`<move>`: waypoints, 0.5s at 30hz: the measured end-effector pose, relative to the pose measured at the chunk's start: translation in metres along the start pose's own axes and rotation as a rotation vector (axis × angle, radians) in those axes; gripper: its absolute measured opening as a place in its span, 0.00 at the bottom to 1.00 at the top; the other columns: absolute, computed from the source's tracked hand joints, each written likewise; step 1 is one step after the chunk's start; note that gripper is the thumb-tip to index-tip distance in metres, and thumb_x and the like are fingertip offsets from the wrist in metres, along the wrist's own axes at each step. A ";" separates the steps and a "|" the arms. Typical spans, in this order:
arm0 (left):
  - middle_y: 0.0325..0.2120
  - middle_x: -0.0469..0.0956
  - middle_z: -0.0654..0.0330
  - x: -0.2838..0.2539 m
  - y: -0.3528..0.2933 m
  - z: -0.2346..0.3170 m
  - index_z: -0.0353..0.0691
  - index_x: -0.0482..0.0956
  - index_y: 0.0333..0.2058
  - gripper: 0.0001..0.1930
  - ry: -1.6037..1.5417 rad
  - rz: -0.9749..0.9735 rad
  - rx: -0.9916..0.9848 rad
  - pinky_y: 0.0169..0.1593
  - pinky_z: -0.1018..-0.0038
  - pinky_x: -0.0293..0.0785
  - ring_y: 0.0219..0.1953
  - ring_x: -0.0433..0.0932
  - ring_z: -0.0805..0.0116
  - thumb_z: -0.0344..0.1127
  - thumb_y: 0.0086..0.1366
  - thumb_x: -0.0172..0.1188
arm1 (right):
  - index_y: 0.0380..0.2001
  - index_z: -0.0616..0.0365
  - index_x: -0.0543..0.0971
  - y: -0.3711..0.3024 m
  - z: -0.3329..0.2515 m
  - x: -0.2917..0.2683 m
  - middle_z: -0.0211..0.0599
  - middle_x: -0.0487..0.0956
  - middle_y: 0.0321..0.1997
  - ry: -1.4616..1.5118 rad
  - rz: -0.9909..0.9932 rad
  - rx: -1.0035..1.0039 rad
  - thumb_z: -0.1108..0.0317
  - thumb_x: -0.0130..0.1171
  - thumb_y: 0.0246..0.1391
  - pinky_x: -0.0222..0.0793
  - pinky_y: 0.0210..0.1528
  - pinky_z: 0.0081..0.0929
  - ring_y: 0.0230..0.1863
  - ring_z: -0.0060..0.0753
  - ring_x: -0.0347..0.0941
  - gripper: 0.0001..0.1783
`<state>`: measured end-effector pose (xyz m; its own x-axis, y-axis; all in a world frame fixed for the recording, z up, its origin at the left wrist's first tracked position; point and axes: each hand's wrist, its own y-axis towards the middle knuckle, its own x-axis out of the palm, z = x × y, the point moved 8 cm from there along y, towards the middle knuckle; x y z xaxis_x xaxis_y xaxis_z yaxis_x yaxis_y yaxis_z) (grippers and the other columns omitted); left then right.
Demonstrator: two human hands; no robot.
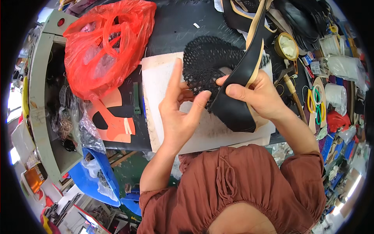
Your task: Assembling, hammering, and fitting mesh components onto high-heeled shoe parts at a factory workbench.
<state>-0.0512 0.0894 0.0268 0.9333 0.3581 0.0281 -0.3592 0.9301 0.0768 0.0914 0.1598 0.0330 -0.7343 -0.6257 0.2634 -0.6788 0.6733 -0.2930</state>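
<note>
My right hand (259,95) grips a long black leather piece (233,113) with a tan underside, thumb on top and fingers behind. The leather is lifted at a slant and hides part of what lies under it. Against it is a black woven mesh piece (206,58) with many small holes. My left hand (181,109) is beside the mesh, its index finger stretched up and its thumb apart, the thumb tip at the mesh's near edge. Below both hands lies a white sheet (159,84) on the dark table (171,23).
At the left sit a red plastic bag (136,23), orange cut pieces (113,123) and a green strip-shaped tool (136,99). Toward the right are a tub of white paste (287,46), a hammer (295,95) and scissors (310,105). A blue bin (89,187) stands below the table.
</note>
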 end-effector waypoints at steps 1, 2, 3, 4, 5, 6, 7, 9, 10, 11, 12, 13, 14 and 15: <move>0.36 0.77 0.50 0.006 -0.001 0.006 0.35 0.58 0.60 0.33 0.147 -0.085 0.109 0.39 0.75 0.72 0.32 0.76 0.68 0.29 0.56 0.61 | 0.39 0.62 0.79 0.000 0.005 -0.001 0.29 0.79 0.38 -0.056 0.019 0.008 0.68 0.62 0.51 0.68 0.45 0.18 0.41 0.16 0.72 0.13; 0.38 0.77 0.50 0.010 -0.002 0.012 0.35 0.59 0.60 0.32 0.293 -0.172 0.219 0.41 0.74 0.72 0.34 0.76 0.68 0.28 0.57 0.60 | 0.39 0.62 0.79 -0.001 0.007 -0.002 0.30 0.79 0.38 -0.026 0.041 -0.017 0.69 0.61 0.51 0.68 0.43 0.17 0.39 0.16 0.72 0.12; 0.39 0.77 0.50 0.010 -0.003 0.010 0.35 0.59 0.60 0.31 0.350 -0.204 0.232 0.41 0.74 0.71 0.36 0.76 0.67 0.28 0.57 0.59 | 0.39 0.63 0.79 -0.003 0.008 -0.004 0.32 0.79 0.38 0.003 0.064 -0.043 0.70 0.60 0.51 0.69 0.41 0.17 0.36 0.16 0.73 0.12; 0.40 0.77 0.50 0.008 -0.003 0.008 0.35 0.60 0.59 0.30 0.409 -0.230 0.247 0.42 0.73 0.71 0.38 0.76 0.66 0.27 0.58 0.59 | 0.39 0.63 0.79 -0.003 0.007 -0.005 0.33 0.80 0.38 0.031 0.081 -0.070 0.71 0.60 0.52 0.70 0.40 0.16 0.34 0.16 0.73 0.12; 0.41 0.77 0.50 0.001 -0.002 0.000 0.35 0.61 0.59 0.29 0.379 -0.200 0.165 0.42 0.72 0.71 0.39 0.76 0.65 0.26 0.58 0.58 | 0.40 0.63 0.78 -0.003 0.006 -0.009 0.35 0.79 0.38 0.037 0.042 -0.031 0.71 0.59 0.52 0.71 0.38 0.17 0.34 0.18 0.74 0.12; 0.42 0.77 0.50 -0.004 -0.001 -0.008 0.36 0.63 0.58 0.28 0.349 -0.172 0.083 0.43 0.72 0.70 0.40 0.76 0.64 0.25 0.57 0.58 | 0.40 0.62 0.78 -0.005 0.007 -0.010 0.31 0.80 0.34 0.182 0.031 0.016 0.68 0.60 0.52 0.71 0.38 0.16 0.34 0.17 0.75 0.12; 0.38 0.78 0.50 -0.006 0.003 -0.007 0.36 0.64 0.57 0.28 0.260 -0.119 0.088 0.41 0.73 0.71 0.36 0.76 0.60 0.26 0.56 0.59 | 0.40 0.63 0.78 -0.006 0.007 -0.015 0.32 0.80 0.33 0.241 0.056 0.006 0.68 0.60 0.53 0.72 0.36 0.17 0.33 0.18 0.75 0.12; 0.34 0.78 0.52 -0.001 0.009 -0.007 0.37 0.71 0.52 0.23 0.407 -0.081 0.113 0.38 0.72 0.71 0.33 0.76 0.61 0.28 0.56 0.60 | 0.40 0.63 0.78 -0.009 0.008 -0.022 0.33 0.80 0.33 0.306 0.080 -0.006 0.68 0.59 0.53 0.73 0.35 0.18 0.32 0.20 0.76 0.13; 0.32 0.78 0.52 0.000 0.012 -0.008 0.37 0.74 0.49 0.20 0.479 -0.063 0.126 0.37 0.72 0.71 0.31 0.76 0.61 0.28 0.55 0.60 | 0.41 0.63 0.77 -0.011 0.008 -0.024 0.34 0.80 0.33 0.310 0.080 -0.009 0.68 0.59 0.53 0.74 0.35 0.19 0.32 0.20 0.76 0.13; 0.30 0.78 0.53 -0.001 0.017 -0.010 0.37 0.76 0.45 0.17 0.529 -0.036 0.148 0.35 0.71 0.72 0.29 0.76 0.61 0.28 0.55 0.61 | 0.41 0.64 0.77 -0.013 0.008 -0.026 0.34 0.80 0.33 0.314 0.080 -0.012 0.68 0.59 0.53 0.74 0.35 0.20 0.32 0.21 0.76 0.13; 0.28 0.78 0.54 -0.003 0.023 -0.015 0.38 0.78 0.41 0.14 0.579 -0.010 0.170 0.34 0.71 0.72 0.28 0.76 0.61 0.28 0.54 0.61 | 0.41 0.64 0.77 -0.016 0.005 -0.027 0.35 0.79 0.34 0.330 0.088 -0.017 0.68 0.59 0.53 0.74 0.35 0.20 0.32 0.22 0.76 0.14; 0.26 0.77 0.55 -0.007 0.029 -0.020 0.38 0.80 0.38 0.11 0.629 0.019 0.190 0.33 0.70 0.72 0.27 0.76 0.61 0.28 0.53 0.61 | 0.41 0.65 0.76 -0.019 0.000 -0.027 0.35 0.79 0.34 0.346 0.094 -0.020 0.69 0.58 0.53 0.74 0.35 0.20 0.32 0.22 0.76 0.14; 0.25 0.77 0.55 -0.012 0.037 -0.024 0.38 0.81 0.35 0.09 0.721 0.064 0.224 0.32 0.69 0.72 0.26 0.76 0.60 0.28 0.52 0.61 | 0.42 0.65 0.76 -0.022 -0.005 -0.027 0.36 0.79 0.34 0.361 0.098 -0.026 0.69 0.58 0.53 0.74 0.35 0.20 0.32 0.22 0.76 0.14; 0.24 0.76 0.54 -0.018 0.045 -0.027 0.38 0.81 0.31 0.07 0.812 0.110 0.258 0.32 0.69 0.72 0.26 0.76 0.59 0.27 0.52 0.61 | 0.42 0.66 0.75 -0.031 -0.012 -0.039 0.37 0.79 0.36 0.292 0.163 -0.073 0.67 0.58 0.52 0.74 0.37 0.22 0.33 0.24 0.76 0.16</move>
<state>-0.0842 0.1270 0.0027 0.5671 0.4846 -0.6660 -0.3441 0.8741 0.3429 0.1411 0.1686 0.0425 -0.7966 -0.3759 0.4734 -0.5435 0.7881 -0.2888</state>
